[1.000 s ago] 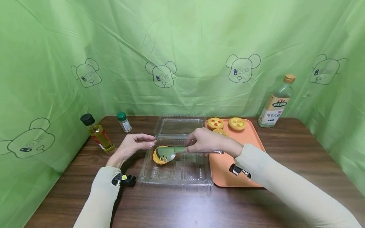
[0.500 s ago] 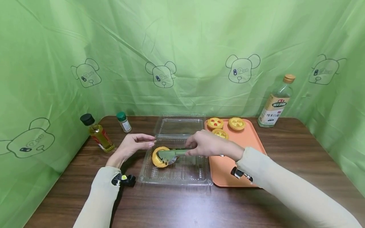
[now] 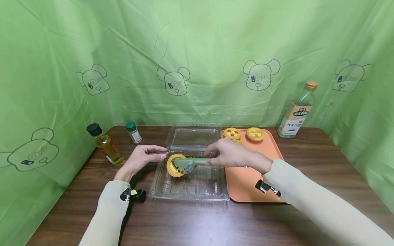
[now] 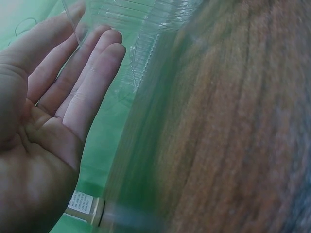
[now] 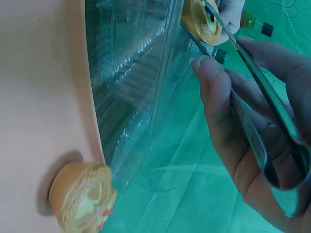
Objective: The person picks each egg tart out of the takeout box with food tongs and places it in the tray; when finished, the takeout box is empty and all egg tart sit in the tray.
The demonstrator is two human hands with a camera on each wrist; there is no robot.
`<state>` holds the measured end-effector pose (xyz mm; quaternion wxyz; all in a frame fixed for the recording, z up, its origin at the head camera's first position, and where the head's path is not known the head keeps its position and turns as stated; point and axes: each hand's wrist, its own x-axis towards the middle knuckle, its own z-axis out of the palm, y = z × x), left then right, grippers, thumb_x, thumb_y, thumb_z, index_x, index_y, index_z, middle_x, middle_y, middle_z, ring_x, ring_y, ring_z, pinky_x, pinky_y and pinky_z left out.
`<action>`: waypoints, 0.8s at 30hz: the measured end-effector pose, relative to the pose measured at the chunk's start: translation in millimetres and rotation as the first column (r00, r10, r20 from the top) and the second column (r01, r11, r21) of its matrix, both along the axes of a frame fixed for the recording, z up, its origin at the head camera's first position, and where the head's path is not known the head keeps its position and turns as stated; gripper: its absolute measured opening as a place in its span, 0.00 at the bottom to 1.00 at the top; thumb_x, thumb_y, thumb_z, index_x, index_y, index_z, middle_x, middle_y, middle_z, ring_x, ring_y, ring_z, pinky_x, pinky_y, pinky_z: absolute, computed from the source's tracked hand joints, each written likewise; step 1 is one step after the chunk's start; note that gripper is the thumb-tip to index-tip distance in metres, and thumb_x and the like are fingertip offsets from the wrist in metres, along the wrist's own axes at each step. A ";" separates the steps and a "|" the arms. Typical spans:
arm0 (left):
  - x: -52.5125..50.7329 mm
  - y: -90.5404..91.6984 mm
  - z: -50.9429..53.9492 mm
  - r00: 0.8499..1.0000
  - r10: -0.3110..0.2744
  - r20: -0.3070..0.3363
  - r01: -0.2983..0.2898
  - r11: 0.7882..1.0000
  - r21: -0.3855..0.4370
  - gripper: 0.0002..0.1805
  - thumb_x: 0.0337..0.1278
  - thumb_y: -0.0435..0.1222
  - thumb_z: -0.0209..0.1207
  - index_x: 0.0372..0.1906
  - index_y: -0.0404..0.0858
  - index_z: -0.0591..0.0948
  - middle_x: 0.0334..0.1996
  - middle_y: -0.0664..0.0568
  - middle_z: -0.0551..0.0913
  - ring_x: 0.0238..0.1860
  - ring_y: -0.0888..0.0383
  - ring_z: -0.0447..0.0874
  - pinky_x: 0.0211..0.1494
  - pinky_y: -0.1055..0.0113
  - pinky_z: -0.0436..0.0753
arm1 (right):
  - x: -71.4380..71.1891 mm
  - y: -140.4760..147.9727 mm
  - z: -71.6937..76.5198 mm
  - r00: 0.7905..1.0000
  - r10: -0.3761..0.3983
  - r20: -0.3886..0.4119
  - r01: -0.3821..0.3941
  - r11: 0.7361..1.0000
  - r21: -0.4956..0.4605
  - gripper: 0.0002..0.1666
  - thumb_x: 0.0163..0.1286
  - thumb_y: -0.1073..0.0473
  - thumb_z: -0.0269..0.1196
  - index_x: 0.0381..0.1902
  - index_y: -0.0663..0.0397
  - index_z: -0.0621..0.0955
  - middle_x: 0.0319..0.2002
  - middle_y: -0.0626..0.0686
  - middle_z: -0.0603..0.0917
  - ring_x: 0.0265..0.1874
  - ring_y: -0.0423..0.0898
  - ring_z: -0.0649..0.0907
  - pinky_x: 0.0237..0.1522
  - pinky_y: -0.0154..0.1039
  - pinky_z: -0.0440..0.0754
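In the head view my left hand [image 3: 141, 159] pinches the left rim of an opened clear plastic clamshell container [image 3: 197, 195]. The left wrist view has that hand's thumb and fingers on either side of a thin clear edge [image 4: 71, 22]. My right hand [image 3: 232, 152] grips metal tongs [image 3: 197, 161] at the right of the container. Between the tips of the tongs is an egg tart [image 3: 170, 167], tilted, over the container's left half. Whether its base touches the container floor I cannot tell. The right wrist view shows the tongs [image 5: 260, 90] around the tart [image 5: 194, 22].
On an orange tray [image 3: 246, 191] at the right lie a tart with red pieces [image 3: 232, 133], another tart [image 3: 255, 134], and one partly behind my right hand. An oil bottle [image 3: 109, 148], a green-capped shaker [image 3: 133, 132] and a vinegar bottle [image 3: 296, 114] stand farther back.
The tart in the tongs has tilted, its filled face turning more into view, and shifted slightly up. My right hand and forearm have moved a little right. My left hand stays in place.
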<state>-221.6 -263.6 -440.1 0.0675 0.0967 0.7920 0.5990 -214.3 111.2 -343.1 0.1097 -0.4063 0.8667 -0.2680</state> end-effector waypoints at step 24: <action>1.7 1.0 0.3 1.000 0.005 0.000 -0.005 1.000 0.015 0.22 0.60 0.35 0.77 0.56 0.30 0.88 0.49 0.44 0.91 0.46 0.57 0.91 0.49 0.63 0.89 | 5.1 75.3 27.0 0.970 -0.230 0.080 0.233 0.972 -0.040 0.11 0.72 0.53 0.74 0.50 0.45 0.91 0.26 0.42 0.87 0.19 0.46 0.84 0.19 0.41 0.82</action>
